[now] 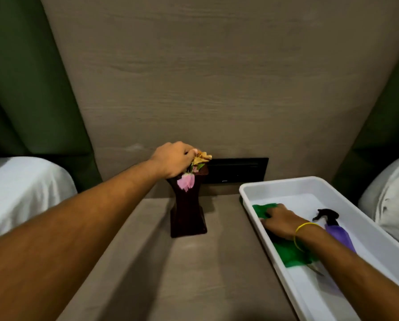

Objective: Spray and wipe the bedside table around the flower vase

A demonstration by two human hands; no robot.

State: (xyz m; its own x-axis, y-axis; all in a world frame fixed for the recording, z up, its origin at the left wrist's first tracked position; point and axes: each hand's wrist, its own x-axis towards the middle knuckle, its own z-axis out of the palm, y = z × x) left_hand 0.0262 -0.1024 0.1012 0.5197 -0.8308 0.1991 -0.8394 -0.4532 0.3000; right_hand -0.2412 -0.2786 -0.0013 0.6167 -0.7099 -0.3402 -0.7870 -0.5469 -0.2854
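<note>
A dark brown flower vase [188, 212] stands upright on the beige bedside table [170, 274], near its back edge. Pink and yellow flowers [195, 169] stick out of its top. My left hand [173, 159] is closed around the flowers at the vase's mouth. A white tray [263, 188] rests on the table's right side. Inside it lie a green cloth [286, 252] and a purple spray bottle [338, 232] with a black trigger head. My right hand [280, 222] lies on the green cloth, fingers curled onto it; the wrist wears a yellow band.
A wood-grain panel [217, 77] rises behind the table, with a black socket plate [238, 170] low on it beside the vase. White bedding [20, 188] lies to the left and more [390, 200] to the right. Green padded panels [20, 89] flank the wood.
</note>
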